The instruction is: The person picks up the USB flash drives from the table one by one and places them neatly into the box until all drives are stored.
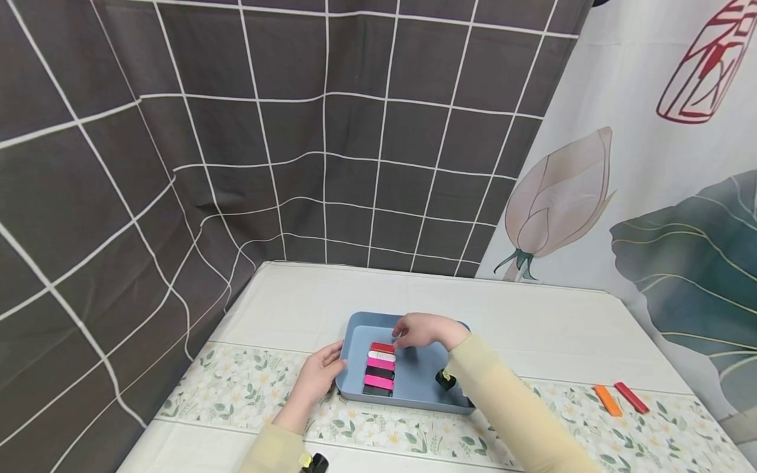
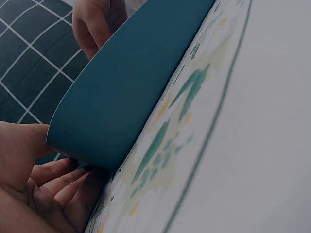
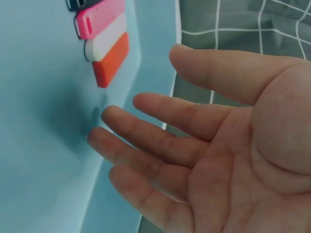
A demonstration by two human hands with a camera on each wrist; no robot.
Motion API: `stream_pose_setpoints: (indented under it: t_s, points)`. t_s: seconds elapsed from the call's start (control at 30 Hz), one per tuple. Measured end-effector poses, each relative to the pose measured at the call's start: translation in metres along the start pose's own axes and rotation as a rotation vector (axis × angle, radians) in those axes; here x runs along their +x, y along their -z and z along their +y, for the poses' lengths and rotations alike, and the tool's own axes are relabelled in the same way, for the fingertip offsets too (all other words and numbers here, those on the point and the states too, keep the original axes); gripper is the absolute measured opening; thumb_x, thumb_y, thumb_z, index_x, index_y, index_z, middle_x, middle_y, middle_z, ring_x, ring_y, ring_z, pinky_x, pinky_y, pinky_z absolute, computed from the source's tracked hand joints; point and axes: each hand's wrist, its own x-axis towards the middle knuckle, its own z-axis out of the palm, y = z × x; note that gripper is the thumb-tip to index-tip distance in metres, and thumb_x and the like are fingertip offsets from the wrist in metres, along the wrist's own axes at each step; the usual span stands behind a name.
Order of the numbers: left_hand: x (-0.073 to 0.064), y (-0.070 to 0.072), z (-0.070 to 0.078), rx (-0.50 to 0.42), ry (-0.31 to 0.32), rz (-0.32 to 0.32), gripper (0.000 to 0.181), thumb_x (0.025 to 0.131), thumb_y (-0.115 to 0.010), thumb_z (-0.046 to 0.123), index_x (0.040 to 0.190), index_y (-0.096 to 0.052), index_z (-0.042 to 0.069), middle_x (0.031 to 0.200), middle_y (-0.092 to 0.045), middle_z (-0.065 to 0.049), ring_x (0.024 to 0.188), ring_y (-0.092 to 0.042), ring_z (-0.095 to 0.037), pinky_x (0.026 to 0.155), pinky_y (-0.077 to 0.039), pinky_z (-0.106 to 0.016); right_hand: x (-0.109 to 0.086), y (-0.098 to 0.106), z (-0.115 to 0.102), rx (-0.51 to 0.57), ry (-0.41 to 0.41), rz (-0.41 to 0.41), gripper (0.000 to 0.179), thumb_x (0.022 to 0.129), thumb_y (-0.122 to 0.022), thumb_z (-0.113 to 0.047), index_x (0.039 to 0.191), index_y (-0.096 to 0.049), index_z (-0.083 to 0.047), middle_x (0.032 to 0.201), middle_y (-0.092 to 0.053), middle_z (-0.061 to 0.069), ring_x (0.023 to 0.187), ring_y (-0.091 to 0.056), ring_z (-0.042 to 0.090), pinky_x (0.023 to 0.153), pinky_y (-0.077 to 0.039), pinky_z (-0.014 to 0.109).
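A shallow blue tray (image 1: 414, 387) lies on the table. My left hand (image 1: 319, 376) grips its left end, the thumb at the rim and the fingers curled below against the outer wall, as the left wrist view shows at the tray wall (image 2: 121, 87). Over the tray's far side hovers my right hand (image 1: 421, 328), fingers apart and holding nothing in the right wrist view. Just left of its fingertips, a column of small flat rectangular pieces lies in the tray: a red piece (image 1: 382, 347) farthest, then a white piece (image 1: 381, 356), with pink pieces (image 1: 378, 382) and black pieces (image 1: 379, 372) alternating nearer.
To the right on the table lie an orange strip (image 1: 608, 401) and a red strip (image 1: 631, 397). A floral band (image 1: 236, 374) crosses the white tablecloth. Behind the table hang a dark grid-patterned curtain (image 1: 355, 131) and a white curtain with plant prints (image 1: 639, 85).
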Motion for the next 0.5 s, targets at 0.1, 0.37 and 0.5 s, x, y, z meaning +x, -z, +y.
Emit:
stream_pose_setpoints:
  t_s: [0.1,0.37,0.5]
  points:
    - [0.0,0.0,0.0,0.002,-0.002,-0.005,0.051,0.098,-0.057,0.007,0.147,-0.049,-0.006,0.146,-0.056,-0.029,0.137,-0.055,-0.044,0.114,-0.05,-0.05,-0.004,0.003,0.003,-0.011,0.002,0.005,0.035,0.095,-0.071,-0.024,0.124,-0.071,-0.003,0.122,-0.072,0.011,0.105,-0.069,0.023,0.102,-0.059,0.048]
    - [0.001,0.0,-0.001,0.001,0.002,-0.001,0.053,0.097,-0.059,0.009,0.148,-0.05,-0.005,0.146,-0.057,-0.028,0.137,-0.055,-0.044,0.114,-0.049,-0.051,-0.021,0.015,0.009,0.006,0.014,0.039,0.039,0.096,-0.069,-0.025,0.128,-0.069,-0.001,0.127,-0.072,0.013,0.116,-0.069,0.028,0.106,-0.057,0.05]
    - [0.002,0.0,-0.002,-0.006,0.0,0.002,0.052,0.097,-0.059,0.009,0.147,-0.05,-0.004,0.145,-0.058,-0.027,0.137,-0.056,-0.043,0.114,-0.05,-0.051,-0.03,0.019,0.012,0.014,0.032,0.058,0.039,0.097,-0.068,-0.024,0.129,-0.068,0.0,0.127,-0.072,0.014,0.114,-0.069,0.028,0.105,-0.058,0.05]
